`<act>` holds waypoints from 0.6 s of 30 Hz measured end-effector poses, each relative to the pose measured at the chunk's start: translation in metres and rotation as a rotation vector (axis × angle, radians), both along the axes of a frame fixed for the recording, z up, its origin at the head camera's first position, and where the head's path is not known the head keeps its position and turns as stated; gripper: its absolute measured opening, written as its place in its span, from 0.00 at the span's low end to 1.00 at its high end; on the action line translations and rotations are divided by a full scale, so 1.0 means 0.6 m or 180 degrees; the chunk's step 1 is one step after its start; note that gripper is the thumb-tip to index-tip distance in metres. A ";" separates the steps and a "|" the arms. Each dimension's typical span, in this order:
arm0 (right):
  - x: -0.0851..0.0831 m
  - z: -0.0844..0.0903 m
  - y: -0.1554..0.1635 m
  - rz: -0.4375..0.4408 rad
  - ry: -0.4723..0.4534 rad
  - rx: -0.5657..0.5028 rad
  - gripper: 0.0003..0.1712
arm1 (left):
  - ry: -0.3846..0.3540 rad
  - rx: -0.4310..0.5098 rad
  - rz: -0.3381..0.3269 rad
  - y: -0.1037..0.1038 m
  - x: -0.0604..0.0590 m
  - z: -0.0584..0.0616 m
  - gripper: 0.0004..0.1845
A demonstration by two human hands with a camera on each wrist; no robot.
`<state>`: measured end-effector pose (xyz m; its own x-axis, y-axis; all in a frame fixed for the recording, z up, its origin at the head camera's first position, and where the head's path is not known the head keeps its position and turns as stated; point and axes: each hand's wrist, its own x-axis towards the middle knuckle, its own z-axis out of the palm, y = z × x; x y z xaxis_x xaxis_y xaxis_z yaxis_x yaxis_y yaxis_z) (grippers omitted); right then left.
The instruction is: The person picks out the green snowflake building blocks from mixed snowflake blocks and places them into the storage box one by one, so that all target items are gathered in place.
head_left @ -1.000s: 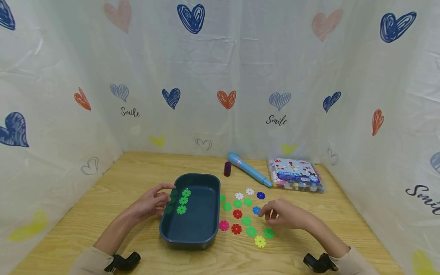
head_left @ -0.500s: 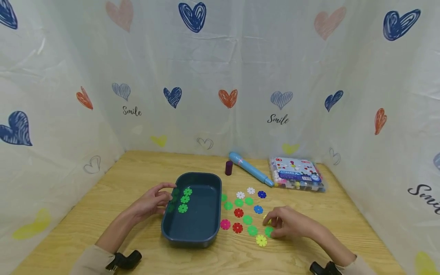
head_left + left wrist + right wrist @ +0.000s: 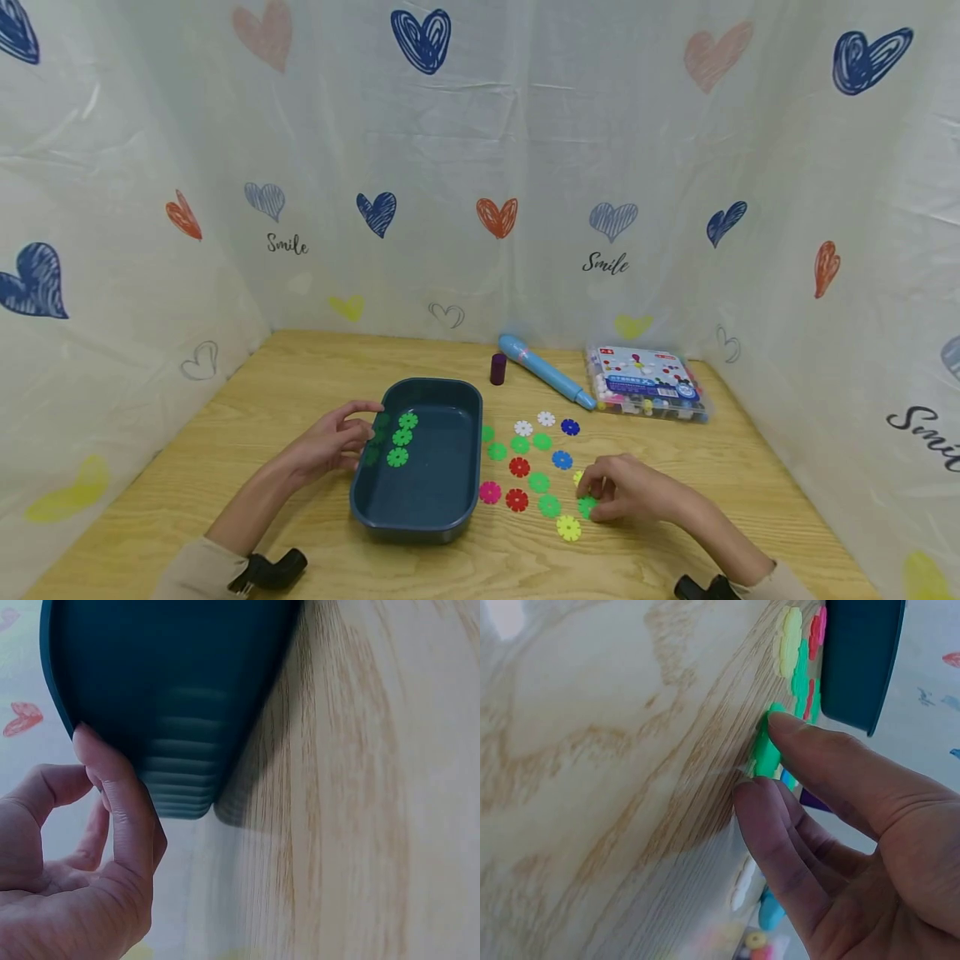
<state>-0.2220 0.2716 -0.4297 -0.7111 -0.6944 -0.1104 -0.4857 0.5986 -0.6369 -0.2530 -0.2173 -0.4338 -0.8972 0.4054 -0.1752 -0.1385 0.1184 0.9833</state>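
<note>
Right hand (image 3: 626, 493) pinching a green disc (image 3: 587, 506) on the table (image 3: 285, 392); left hand (image 3: 330, 442) steadying the tray (image 3: 442, 521).

Right hand is sitting lower right of centre in the head view, fingers curling down, thumb (image 3: 832, 761) and fingertips (image 3: 761, 817) closing on the green disc, which is lying flat on the wood at the right edge of the disc cluster. A yellow disc (image 3: 567, 527) is lying just below it, more green, red, pink, blue and white ones up-left. Left hand, centre-left, is touching the tray's left rim with loosely bent fingers, thumb (image 3: 120, 810) against the outer wall. Three green discs (image 3: 401, 437) are lying inside the tray, upper-left part. Blue pen (image 3: 543, 382), purple cap (image 3: 498, 368) and bead box (image 3: 647, 383) are sitting toward the backdrop, upper right of the table.
</note>
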 end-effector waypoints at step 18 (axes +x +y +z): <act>0.010 0.004 -0.005 -0.0156 0.0054 -0.0042 0.09 | -0.0001 0.0006 0.0019 -0.001 0.002 0.000 0.27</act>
